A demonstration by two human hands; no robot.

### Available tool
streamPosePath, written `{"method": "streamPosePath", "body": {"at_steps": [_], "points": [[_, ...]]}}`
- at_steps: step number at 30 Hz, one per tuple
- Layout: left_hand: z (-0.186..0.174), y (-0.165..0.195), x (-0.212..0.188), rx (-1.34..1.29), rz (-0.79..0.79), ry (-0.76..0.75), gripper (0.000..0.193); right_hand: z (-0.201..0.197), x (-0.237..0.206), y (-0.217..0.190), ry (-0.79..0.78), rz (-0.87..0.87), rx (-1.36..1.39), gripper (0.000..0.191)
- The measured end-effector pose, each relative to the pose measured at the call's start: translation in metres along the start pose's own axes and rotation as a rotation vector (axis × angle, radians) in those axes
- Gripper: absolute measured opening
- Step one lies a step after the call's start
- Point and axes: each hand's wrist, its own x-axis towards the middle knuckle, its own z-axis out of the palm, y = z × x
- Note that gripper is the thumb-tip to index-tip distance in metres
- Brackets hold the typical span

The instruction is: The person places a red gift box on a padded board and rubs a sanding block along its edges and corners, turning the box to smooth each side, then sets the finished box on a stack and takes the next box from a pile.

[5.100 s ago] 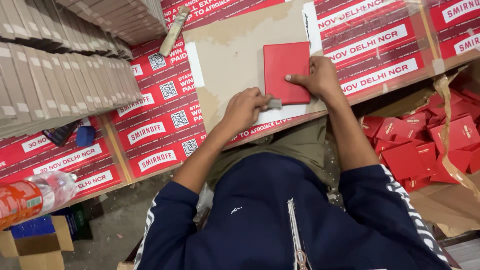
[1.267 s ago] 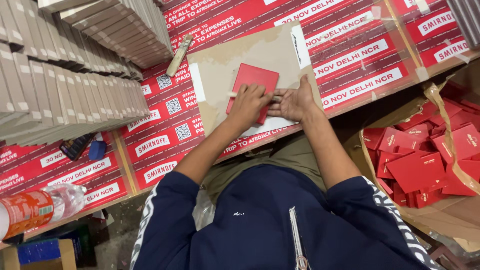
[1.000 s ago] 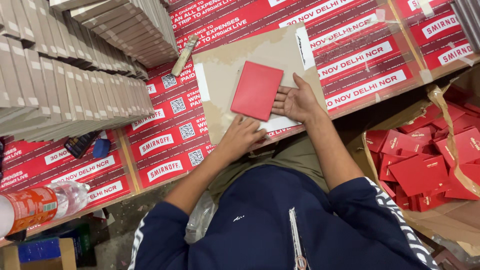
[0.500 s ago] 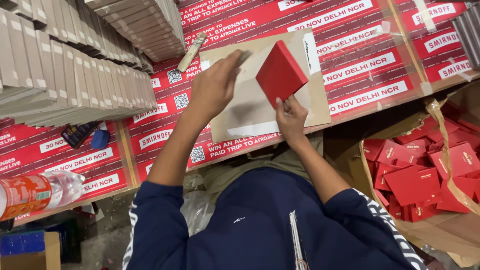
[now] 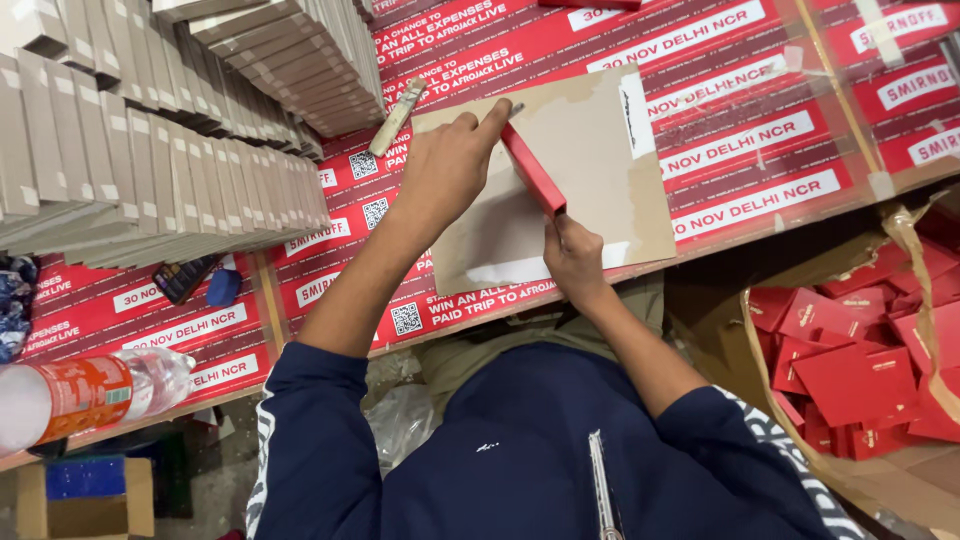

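Head view: the red flat box (image 5: 532, 184), lying flat on the brown board (image 5: 590, 170) a second ago, now stands on edge, left hand (image 5: 452, 170) and right hand (image 5: 574, 255) each with grip clamped on it above the desk (image 5: 760, 150).

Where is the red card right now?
In the head view, the red card is centre, held on edge between the left hand and right hand, above the brown cardboard sheet.

You have lifted the red card (image 5: 532, 170) off the brown board (image 5: 600, 150) and turned it edge-on. Your left hand (image 5: 450, 170) now pinches its top, your right hand (image 5: 573, 258) its bottom.
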Motion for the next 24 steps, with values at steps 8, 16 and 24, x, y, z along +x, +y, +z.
{"method": "streamPosePath", "body": {"at_steps": [8, 16, 24], "points": [[0.008, 0.005, -0.018, 0.083, -0.005, 0.063, 0.055, 0.001, 0.000, -0.003, -0.009, -0.042, -0.017, 0.009], [0.006, 0.017, -0.031, 0.037, -0.088, 0.091, 0.050, 0.000, 0.001, -0.008, -0.025, -0.044, 0.023, 0.010], [0.000, 0.068, -0.058, -0.147, 0.052, -0.115, 0.064, -0.001, -0.001, -0.007, -0.009, 0.000, -0.043, 0.010]]}}
